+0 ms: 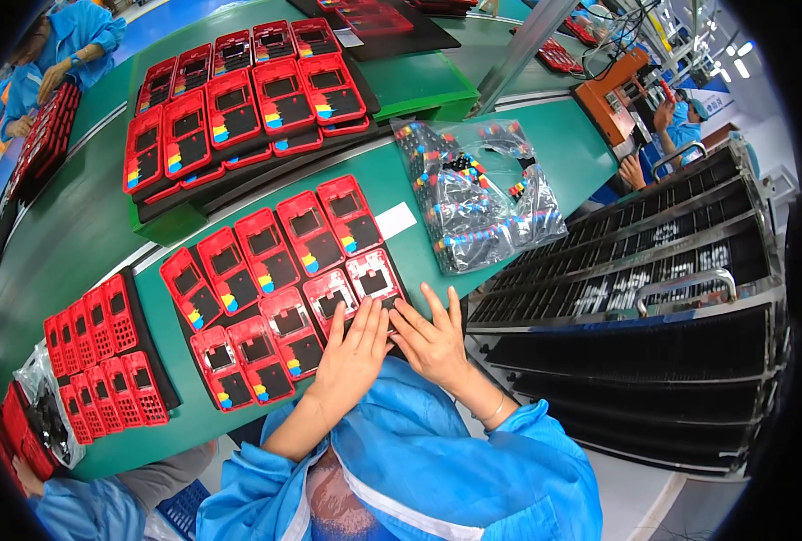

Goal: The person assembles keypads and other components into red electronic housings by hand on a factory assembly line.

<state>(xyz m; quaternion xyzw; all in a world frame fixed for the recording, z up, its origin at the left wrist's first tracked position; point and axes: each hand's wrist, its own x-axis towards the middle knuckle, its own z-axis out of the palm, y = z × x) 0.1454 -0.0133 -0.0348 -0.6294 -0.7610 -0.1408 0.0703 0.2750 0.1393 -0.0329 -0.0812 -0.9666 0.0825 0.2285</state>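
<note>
my left hand (351,347) and right hand (430,343) are both flat, palms down, fingers extended; neither grasps anything. the fingers overlap the lower end of a red housing (374,273) with a pale inner frame, at the right end of the nearer row on the green bench (554,144); i cannot tell how firmly they bear on it. caution: uneven pressure, caused by one hand bearing harder than the other, could leave the inner part skewed. my hands hide that end of the housing, so a badly seated edge could pass unnoticed. a sideways slip of the left hand could knock the adjacent housing (331,293) out of line, and my loose left sleeve (248,482) could snag the row. a wide sweep of the right arm could shove the clear bag (482,198) of small parts (crumpled, lying just beside a white slip (396,220)). markings: i can read no lettering on the housings; their yellow and blue tabs (230,300) register only as colour. the slip shows no readable text. a blue wall sign (715,104) at far right carries pale characters, too small to make out.
</note>
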